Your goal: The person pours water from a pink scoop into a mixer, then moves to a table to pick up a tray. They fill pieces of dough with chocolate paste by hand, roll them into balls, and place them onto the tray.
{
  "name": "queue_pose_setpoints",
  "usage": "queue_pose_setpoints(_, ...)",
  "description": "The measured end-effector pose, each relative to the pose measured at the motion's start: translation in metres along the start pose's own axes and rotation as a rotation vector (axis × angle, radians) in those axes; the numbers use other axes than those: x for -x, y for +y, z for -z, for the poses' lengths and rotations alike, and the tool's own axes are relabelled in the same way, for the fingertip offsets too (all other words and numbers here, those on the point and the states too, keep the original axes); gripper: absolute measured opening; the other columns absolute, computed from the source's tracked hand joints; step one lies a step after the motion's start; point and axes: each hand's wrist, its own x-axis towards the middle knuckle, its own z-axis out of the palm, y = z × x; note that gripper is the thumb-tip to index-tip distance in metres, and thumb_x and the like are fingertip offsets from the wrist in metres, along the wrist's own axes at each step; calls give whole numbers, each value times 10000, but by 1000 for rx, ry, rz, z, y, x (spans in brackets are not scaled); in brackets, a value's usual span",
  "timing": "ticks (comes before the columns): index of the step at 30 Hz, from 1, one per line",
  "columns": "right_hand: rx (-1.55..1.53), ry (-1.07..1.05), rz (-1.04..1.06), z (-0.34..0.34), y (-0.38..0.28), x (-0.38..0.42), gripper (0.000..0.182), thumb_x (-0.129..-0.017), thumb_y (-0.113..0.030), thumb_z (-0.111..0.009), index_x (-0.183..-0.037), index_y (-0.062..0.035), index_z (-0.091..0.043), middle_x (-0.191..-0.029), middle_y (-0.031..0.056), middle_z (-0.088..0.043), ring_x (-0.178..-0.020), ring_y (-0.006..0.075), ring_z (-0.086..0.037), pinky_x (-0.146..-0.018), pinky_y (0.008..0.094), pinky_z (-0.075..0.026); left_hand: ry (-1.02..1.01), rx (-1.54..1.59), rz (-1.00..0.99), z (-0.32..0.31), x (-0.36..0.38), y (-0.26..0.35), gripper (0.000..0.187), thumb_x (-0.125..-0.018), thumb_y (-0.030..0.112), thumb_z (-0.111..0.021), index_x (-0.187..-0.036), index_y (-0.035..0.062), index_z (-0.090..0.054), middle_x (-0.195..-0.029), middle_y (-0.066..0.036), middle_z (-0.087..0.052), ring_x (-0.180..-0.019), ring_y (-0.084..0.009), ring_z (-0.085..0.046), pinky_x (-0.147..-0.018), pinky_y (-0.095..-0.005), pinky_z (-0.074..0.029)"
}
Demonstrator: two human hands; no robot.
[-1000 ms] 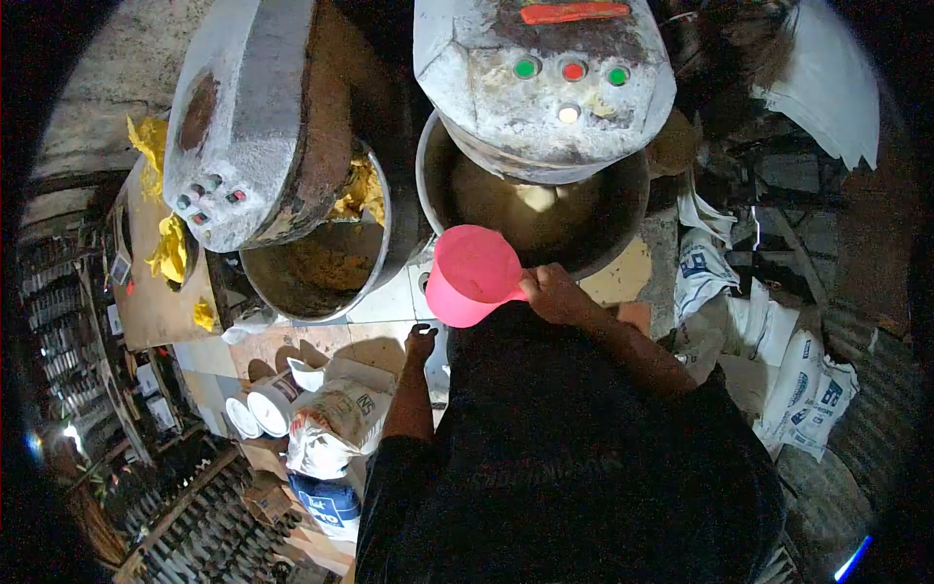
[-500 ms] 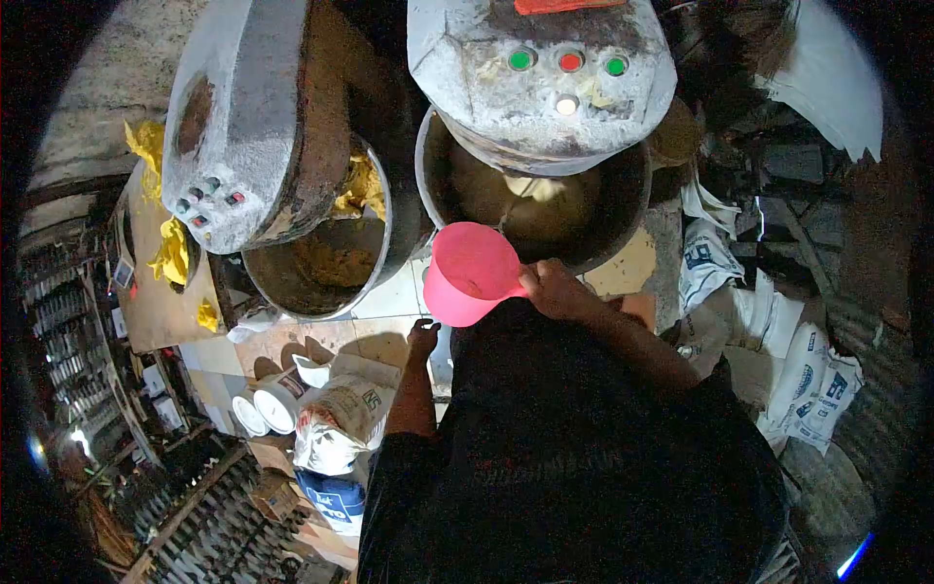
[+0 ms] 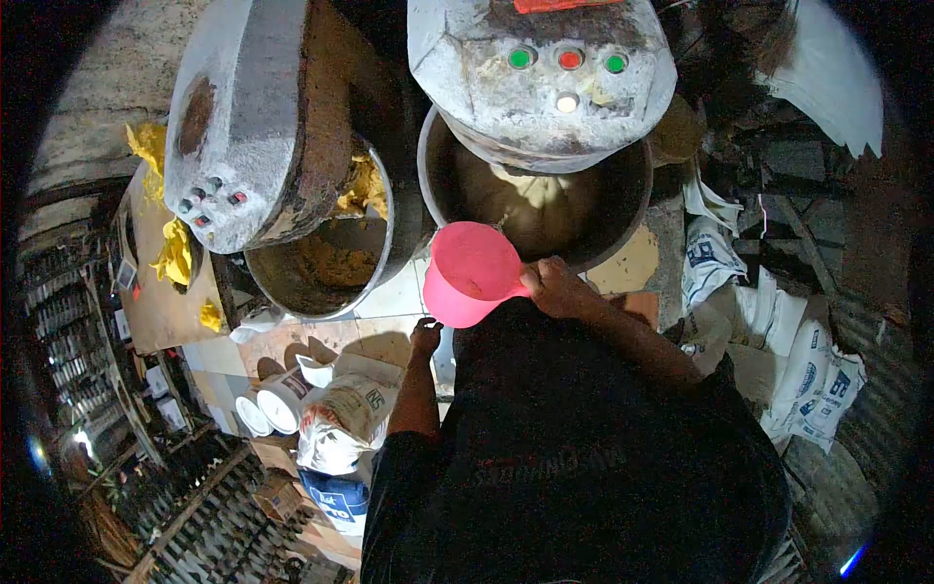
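My right hand [image 3: 556, 288] is wrapped round the handle of a pink plastic dipper [image 3: 474, 273]. The dipper's round mouth faces up, and a thin residue shows on its inner bottom. Just below its left side, my left hand [image 3: 425, 337] is closed, with its fingers curled; whether anything is in them I cannot make out. Beyond the dipper stands a large metal mixing bowl [image 3: 646, 200] under a worn white mixer head [image 3: 545, 107]. Pale dough [image 3: 535, 204] lies inside that bowl, partly in shadow and partly hidden by the dipper and the mixer head.
A second mixer [image 3: 229, 127] stands at left, its bowl [image 3: 384, 248] streaked with yellow dough. Yellow scraps lie on a wooden table [image 3: 146, 311]. White buckets [image 3: 282, 401] and stuffed sacks [image 3: 350, 414] are on the tiled floor at lower left; more sacks [image 3: 812, 380] lie at right.
The dough in the large bowl has shifted and shows a different, wider pale surface. Both hands and the dipper stay almost where they were.
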Motion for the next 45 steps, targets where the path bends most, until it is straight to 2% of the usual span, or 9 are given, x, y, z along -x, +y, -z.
queue_pose_setpoints(6,-256,-18,-201,20,-16,-4,268,-895,-203,-391,-949,-21,-579,-845,222,-611,-765,433,-597,-722,545,-452,54,203,-116,-16,-20,-35,407,-744,368,-715,-1027,89,-632,-867,-177,-692,-881,-325,-664,-829,-411,-505)
queue_pose_setpoints(21,83,73,67,5,-3,3,230,-890,-168,-417,-1001,-18,-551,-810,201,-598,-743,405,-578,-721,522,-442,174,-209,-133,-1,17,19,393,-790,433,-682,-989,101,-615,-803,-155,-693,-829,-335,-674,-754,-427,-527)
queue_pose_setpoints(23,115,112,81,1,-2,4,218,-882,-160,-434,-1000,-14,-544,-783,190,-581,-711,387,-567,-692,513,-439,185,-271,-375,-4,-7,-9,390,-803,432,-656,-999,98,-607,-802,-163,-690,-824,-345,-671,-755,-429,-527)
queue_pose_setpoints(27,101,198,140,-5,0,3,201,-869,-148,-451,-979,-6,-542,-754,177,-559,-672,359,-547,-648,505,-430,214,-326,-144,-10,-2,-2,408,-816,426,-619,-1041,87,-594,-844,-182,-686,-830,-367,-662,-773,-432,-523)
queue_pose_setpoints(31,173,188,189,-7,4,3,214,-854,-131,-471,-1002,2,-551,-736,168,-551,-655,338,-543,-611,490,-423,184,-302,-487,-7,-17,-28,416,-808,412,-624,-1055,77,-605,-908,-208,-676,-863,-387,-655,-786,-443,-520)
queue_pose_setpoints(36,159,259,184,-3,-6,2,251,-835,-109,-495,-1041,21,-557,-686,158,-534,-612,339,-535,-579,486,-423,176,-207,-22,6,22,29,397,-813,399,-623,-1033,69,-620,-922,-226,-669,-884,-395,-650,-783,-458,-521)
queue_pose_setpoints(38,13,205,109,-4,-5,2,233,-839,-99,-486,-1026,22,-555,-678,171,-529,-590,356,-519,-577,499,-418,157,-182,-258,1,1,-3,415,-808,402,-625,-1046,62,-614,-934,-232,-666,-901,-396,-646,-796,-458,-516)
queue_pose_setpoints(42,-322,95,-65,8,-12,-5,179,-836,-100,-498,-970,0,-558,-649,170,-498,-571,359,-502,-560,502,-401,154,-174,-264,-3,0,-5,394,-817,395,-615,-1038,69,-623,-947,-217,-668,-915,-386,-642,-801,-454,-515)
queue_pose_setpoints(45,-103,156,84,-11,1,-2,123,-820,-109,-522,-910,-33,-556,-630,130,-465,-572,316,-500,-533,472,-390,138,-176,-251,-3,3,3,386,-819,393,-612,-1034,72,-626,-949,-213,-669,-915,-383,-642,-800,-453,-515)
